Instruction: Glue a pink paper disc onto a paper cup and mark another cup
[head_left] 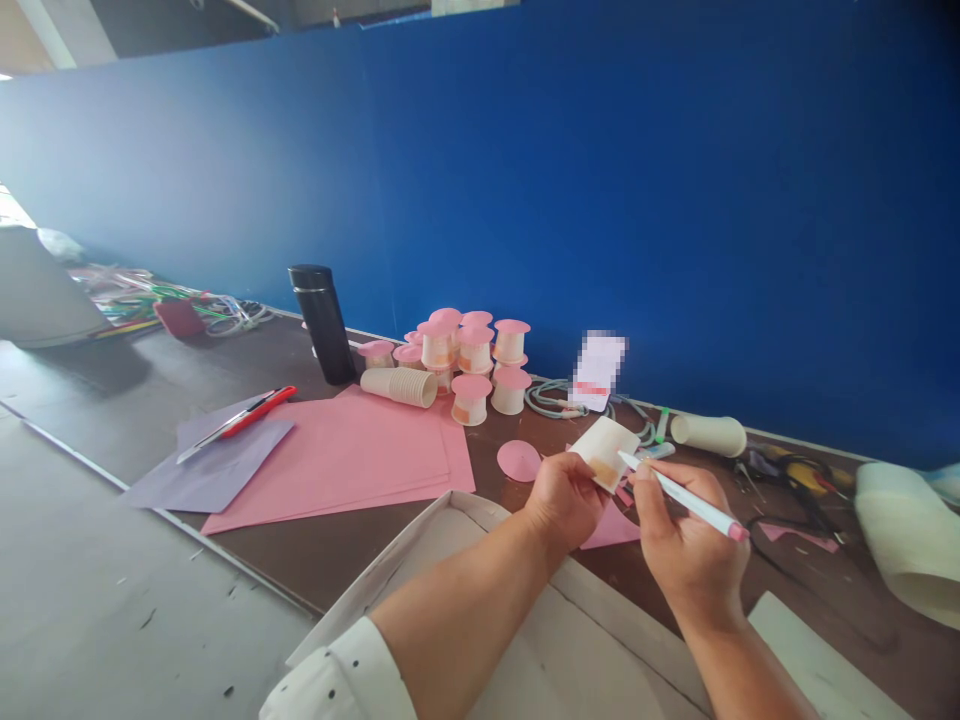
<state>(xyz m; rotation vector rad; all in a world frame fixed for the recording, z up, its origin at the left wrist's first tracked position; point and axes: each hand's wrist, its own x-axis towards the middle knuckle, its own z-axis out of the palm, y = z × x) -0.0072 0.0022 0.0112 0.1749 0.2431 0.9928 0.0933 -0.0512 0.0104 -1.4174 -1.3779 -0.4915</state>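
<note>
My left hand (564,500) is closed around a small white paper cup (604,446) with a tan patch on its side. In my right hand (684,540) is a white marker (697,508) with a pink end, its tip at the cup's side; whether it touches I cannot tell. Left of the cup, a pink paper disc (519,460) lies on the table. Beyond it stand several paper cups topped with pink discs (471,388), some stacked. A nested row of plain paper cups (397,386) lies on its side near them.
Pink sheets (352,450) and lilac paper (244,465) lie at the left, with a red utility knife (259,412) on top. A black flask (322,325) stands behind. A shallow white box lid (420,545) sits under my forearms. Cables (551,400) run along the blue partition (600,180).
</note>
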